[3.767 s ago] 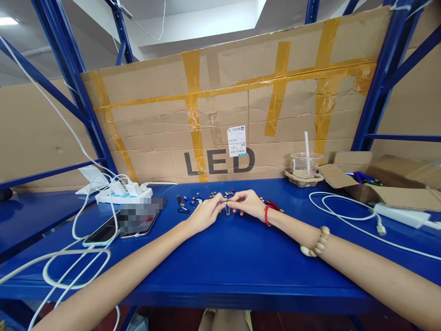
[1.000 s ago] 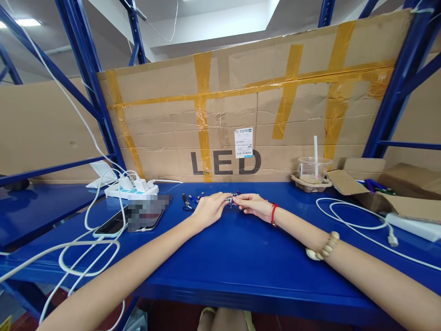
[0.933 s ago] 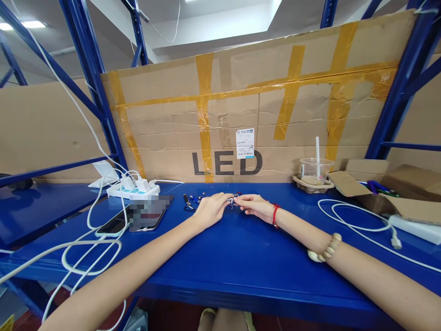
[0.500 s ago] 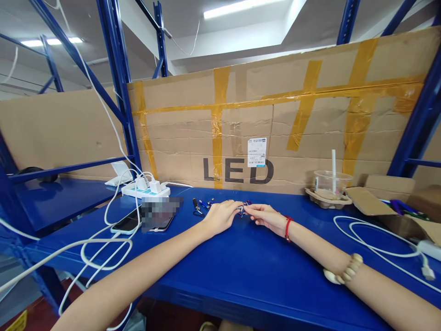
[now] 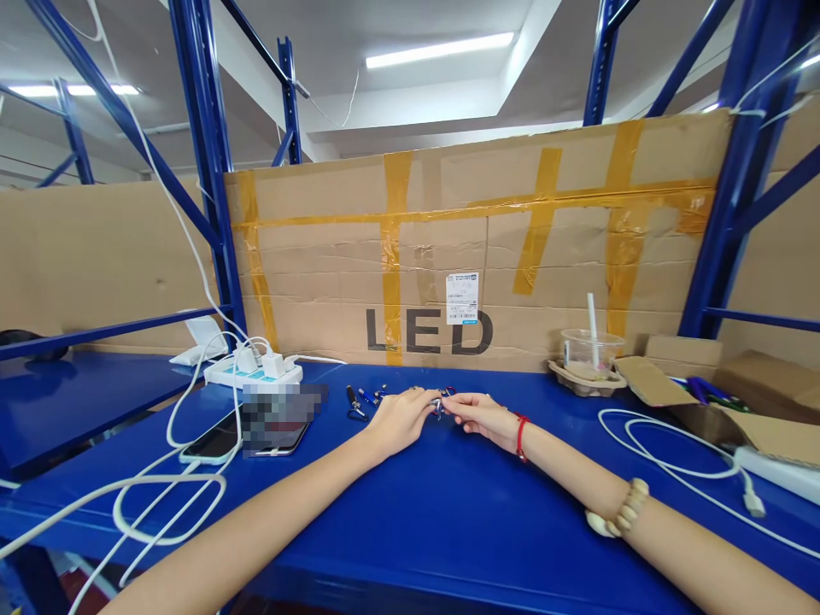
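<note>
Both hands meet near the far half of a smooth, glossy blue metal table [image 5: 410,521]. The left hand [image 5: 402,420], knuckles up and fingers bent, pinches a small shiny metal piece [image 5: 438,407] at its fingertips; the right hand [image 5: 482,416] nips the same piece between thumb and forefinger, its other fingers curled loosely. The piece sits between the two hands, too small for me to make out its shape. A twisted red string [image 5: 521,438] circles the right wrist, with round pale beads [image 5: 629,508] farther up that arm. Just left of the left hand lie a black stick with a loop [image 5: 354,404] and a slim blue piece [image 5: 367,396]. Behind stands creased brown cardboard [image 5: 320,273] with glossy tape strips.

Compared with nearly four seconds ago, the left hand lies flatter, back upward, hiding more of the small scattered bits, and a long ceiling lamp [image 5: 441,49] has come into view
</note>
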{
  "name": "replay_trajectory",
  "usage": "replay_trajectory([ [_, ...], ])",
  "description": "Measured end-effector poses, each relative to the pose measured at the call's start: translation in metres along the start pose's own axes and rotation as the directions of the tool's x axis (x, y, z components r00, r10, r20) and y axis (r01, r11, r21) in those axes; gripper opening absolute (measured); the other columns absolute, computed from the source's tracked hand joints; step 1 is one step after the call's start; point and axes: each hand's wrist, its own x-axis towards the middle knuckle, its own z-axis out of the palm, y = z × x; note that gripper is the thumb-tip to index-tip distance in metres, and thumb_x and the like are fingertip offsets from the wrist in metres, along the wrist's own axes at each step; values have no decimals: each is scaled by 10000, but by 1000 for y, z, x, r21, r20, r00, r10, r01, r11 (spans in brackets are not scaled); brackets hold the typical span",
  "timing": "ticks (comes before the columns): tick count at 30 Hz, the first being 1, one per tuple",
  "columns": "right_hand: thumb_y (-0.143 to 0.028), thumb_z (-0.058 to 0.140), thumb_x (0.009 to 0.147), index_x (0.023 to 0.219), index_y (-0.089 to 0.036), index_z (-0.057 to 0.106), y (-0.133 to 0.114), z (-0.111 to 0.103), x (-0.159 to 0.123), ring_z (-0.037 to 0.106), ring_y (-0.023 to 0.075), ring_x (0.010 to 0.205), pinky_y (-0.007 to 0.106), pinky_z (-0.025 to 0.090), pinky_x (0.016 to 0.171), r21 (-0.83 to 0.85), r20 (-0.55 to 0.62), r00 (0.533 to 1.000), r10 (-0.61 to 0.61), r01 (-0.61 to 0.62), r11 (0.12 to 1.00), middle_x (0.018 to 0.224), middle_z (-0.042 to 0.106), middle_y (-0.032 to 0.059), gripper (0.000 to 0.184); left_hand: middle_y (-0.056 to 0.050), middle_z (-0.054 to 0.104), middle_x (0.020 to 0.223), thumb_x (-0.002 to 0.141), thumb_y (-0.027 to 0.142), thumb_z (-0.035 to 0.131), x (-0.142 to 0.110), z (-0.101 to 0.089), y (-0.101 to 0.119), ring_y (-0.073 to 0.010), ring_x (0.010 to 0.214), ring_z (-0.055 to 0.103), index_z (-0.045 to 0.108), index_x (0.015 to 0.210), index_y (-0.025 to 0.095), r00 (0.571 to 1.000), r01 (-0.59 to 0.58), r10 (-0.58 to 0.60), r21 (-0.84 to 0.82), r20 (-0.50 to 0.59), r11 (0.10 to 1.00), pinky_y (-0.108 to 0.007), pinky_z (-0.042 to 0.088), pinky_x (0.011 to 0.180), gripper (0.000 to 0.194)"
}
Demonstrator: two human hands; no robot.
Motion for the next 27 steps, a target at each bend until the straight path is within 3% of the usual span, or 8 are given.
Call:
replay_trajectory([
  [10, -349, 733, 512, 680, -124, 625, 2, -2, 1, 442, 18, 534, 103, 363, 433, -8, 23, 1000, -12, 12, 1000, 660, 514, -7, 301, -22, 581, 1008, 879, 219, 316, 2, -2, 0, -151, 933, 545, 455, 1071, 201, 999, 15, -14, -45, 38, 999, -249, 439, 751, 237],
  [17, -381, 706, 553, 728, -126, 634, 10, -4, 4, 432, 31, 538, 120, 336, 410, -87, 30, 988, -152, 154, 984, 640, 506, -4, 318, -2, 586, 1002, 887, 255, 317, 2, -8, 4, -139, 856, 576, 407, 1052, 203, 988, 100, -78, -173, 130, 980, -225, 438, 696, 195],
  [22, -415, 676, 576, 729, -121, 626, 11, -3, 1, 441, 41, 523, 139, 336, 392, -190, 37, 979, -201, 204, 960, 656, 521, 2, 335, 1, 575, 1028, 892, 279, 305, 0, -8, 2, -133, 886, 566, 416, 1036, 203, 990, 66, -39, -200, 136, 978, -218, 432, 721, 197],
  [27, -429, 644, 604, 742, -108, 619, 11, 2, 0, 432, 48, 461, 161, 348, 381, -271, 16, 958, -287, 280, 921, 546, 504, -9, 350, -1, 537, 1123, 893, 253, 306, 0, -5, 0, -118, 1008, 512, 408, 1123, 209, 994, 13, 7, -187, 105, 982, -216, 403, 829, 256],
])
